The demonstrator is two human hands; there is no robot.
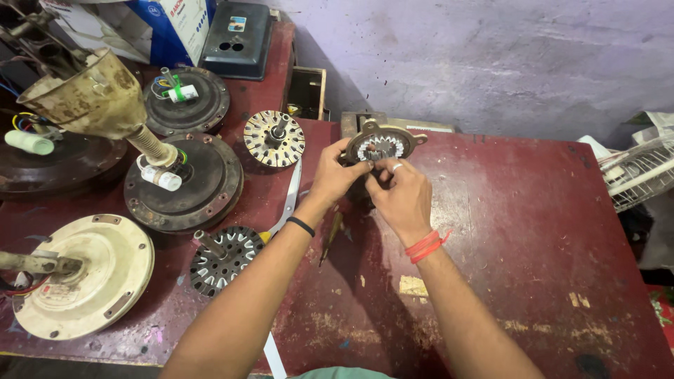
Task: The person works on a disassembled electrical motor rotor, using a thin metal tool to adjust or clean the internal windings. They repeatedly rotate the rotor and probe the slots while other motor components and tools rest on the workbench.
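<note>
My left hand [335, 174] and my right hand [400, 191] both grip a round metal motor housing [382, 142] with a toothed core showing inside, held up above a dark red worn table [533, 231]. The left hand pinches its lower left rim. My right hand's fingers meet it at the lower edge; a ring shows on one finger. A black band circles the left wrist and red threads the right wrist.
Left of my arms lie several fan motor parts: a slotted stator [274, 138], a dark rotor with shaft [223, 258], dark round housings [184, 184], a cream motor cover [84, 275], a white strip [289, 200]. A wire fan guard [639, 172] sits at right.
</note>
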